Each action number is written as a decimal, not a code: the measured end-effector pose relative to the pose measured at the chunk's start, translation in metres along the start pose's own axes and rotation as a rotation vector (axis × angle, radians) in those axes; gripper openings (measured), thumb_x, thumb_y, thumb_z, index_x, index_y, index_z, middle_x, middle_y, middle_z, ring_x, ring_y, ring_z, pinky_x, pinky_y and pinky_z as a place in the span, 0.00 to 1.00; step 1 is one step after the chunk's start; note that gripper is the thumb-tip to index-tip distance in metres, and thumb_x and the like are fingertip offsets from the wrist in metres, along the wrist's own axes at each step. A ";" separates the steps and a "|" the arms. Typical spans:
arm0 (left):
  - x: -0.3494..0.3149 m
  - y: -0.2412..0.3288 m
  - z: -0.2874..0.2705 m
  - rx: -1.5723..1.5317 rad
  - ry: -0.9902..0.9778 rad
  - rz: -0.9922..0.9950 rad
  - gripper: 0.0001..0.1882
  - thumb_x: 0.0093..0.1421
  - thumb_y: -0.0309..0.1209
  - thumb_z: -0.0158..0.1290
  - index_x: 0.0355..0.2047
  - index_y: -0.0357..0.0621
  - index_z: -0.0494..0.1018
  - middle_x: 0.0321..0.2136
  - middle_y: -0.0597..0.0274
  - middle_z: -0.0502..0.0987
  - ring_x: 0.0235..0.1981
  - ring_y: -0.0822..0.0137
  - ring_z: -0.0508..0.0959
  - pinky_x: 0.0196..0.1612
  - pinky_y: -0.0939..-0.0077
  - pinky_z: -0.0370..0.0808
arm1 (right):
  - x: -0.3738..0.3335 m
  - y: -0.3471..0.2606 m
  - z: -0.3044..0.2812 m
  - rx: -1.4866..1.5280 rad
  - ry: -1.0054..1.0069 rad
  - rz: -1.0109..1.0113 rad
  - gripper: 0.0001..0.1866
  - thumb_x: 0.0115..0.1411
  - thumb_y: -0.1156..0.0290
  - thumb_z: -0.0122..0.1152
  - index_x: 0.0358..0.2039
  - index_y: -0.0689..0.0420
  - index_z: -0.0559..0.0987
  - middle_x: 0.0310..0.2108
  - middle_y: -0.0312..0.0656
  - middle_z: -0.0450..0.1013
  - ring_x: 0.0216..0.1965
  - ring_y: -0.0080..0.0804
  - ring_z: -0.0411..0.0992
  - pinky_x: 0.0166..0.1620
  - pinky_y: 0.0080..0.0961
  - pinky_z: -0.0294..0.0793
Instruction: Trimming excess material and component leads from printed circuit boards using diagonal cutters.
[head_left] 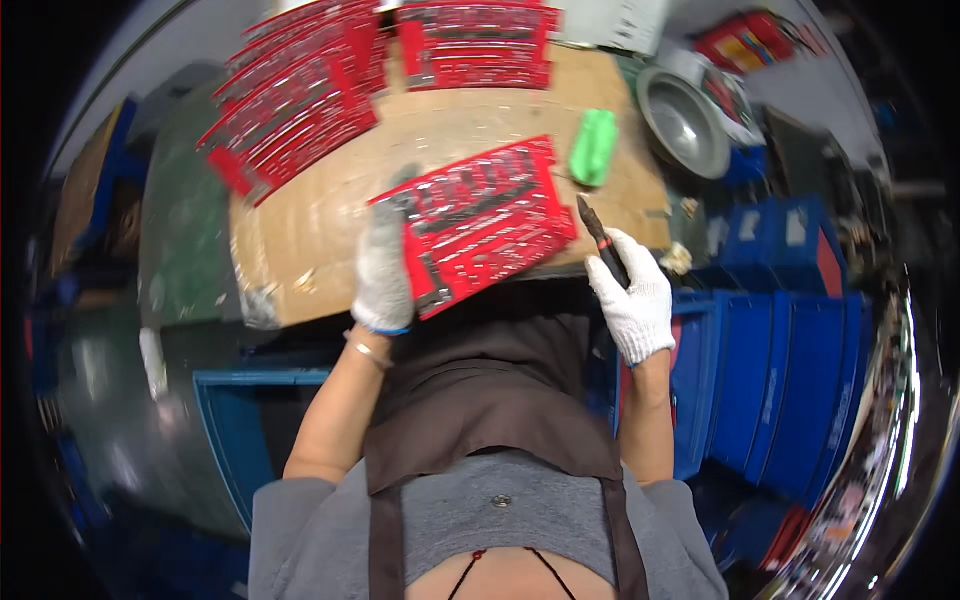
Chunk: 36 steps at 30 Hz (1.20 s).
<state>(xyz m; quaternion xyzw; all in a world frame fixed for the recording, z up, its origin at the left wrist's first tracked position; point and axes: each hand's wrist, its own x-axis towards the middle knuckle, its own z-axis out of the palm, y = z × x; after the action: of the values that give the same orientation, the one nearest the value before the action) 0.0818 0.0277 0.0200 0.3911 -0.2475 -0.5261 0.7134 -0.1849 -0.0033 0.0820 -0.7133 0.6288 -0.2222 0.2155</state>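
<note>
My left hand (pixel 383 268), in a white knit glove, is closed on the left edge of a red tool tray (pixel 490 222). The tray is held tilted over the near edge of the work table and carries rows of small metal pieces, too blurred to name. My right hand (pixel 637 297), also gloved, is closed round a slim dark tool with a red band (pixel 600 237). Its pointed tip is directed up and away from me, just right of the tray and apart from it. Its exact kind is unclear.
Several similar red trays (pixel 300 110) lie overlapped at the far left, with more (pixel 475 45) at the back. A bright green object (pixel 594 148) rests on the cardboard-covered table (pixel 330 235). At right stand a metal bowl (pixel 683 122) and blue bins (pixel 790 380).
</note>
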 end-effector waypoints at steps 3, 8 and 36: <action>-0.004 0.006 0.001 -0.097 0.034 -0.032 0.36 0.74 0.50 0.45 0.70 0.35 0.58 0.60 0.48 0.73 0.57 0.58 0.77 0.60 0.59 0.77 | -0.020 0.062 -0.016 -0.034 0.137 0.132 0.23 0.61 0.56 0.67 0.54 0.53 0.79 0.37 0.47 0.76 0.38 0.45 0.77 0.42 0.38 0.75; 0.003 0.006 -0.003 -0.025 0.004 -0.056 0.40 0.72 0.55 0.46 0.72 0.38 0.54 0.63 0.45 0.69 0.60 0.53 0.75 0.61 0.53 0.77 | -0.044 0.099 -0.061 -0.428 0.140 0.394 0.23 0.64 0.50 0.60 0.57 0.43 0.76 0.42 0.49 0.76 0.44 0.51 0.77 0.47 0.47 0.76; 0.003 0.005 -0.005 0.007 0.014 -0.042 0.34 0.75 0.51 0.44 0.70 0.38 0.59 0.61 0.50 0.72 0.59 0.61 0.76 0.61 0.60 0.77 | -0.061 0.072 -0.077 -0.630 -0.048 0.416 0.33 0.56 0.60 0.66 0.64 0.44 0.70 0.47 0.49 0.73 0.51 0.53 0.72 0.54 0.47 0.73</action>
<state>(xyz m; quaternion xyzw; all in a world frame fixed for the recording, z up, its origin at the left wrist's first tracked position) 0.0893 0.0269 0.0207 0.4024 -0.2359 -0.5374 0.7025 -0.2946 0.0469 0.0988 -0.6068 0.7924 0.0474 0.0407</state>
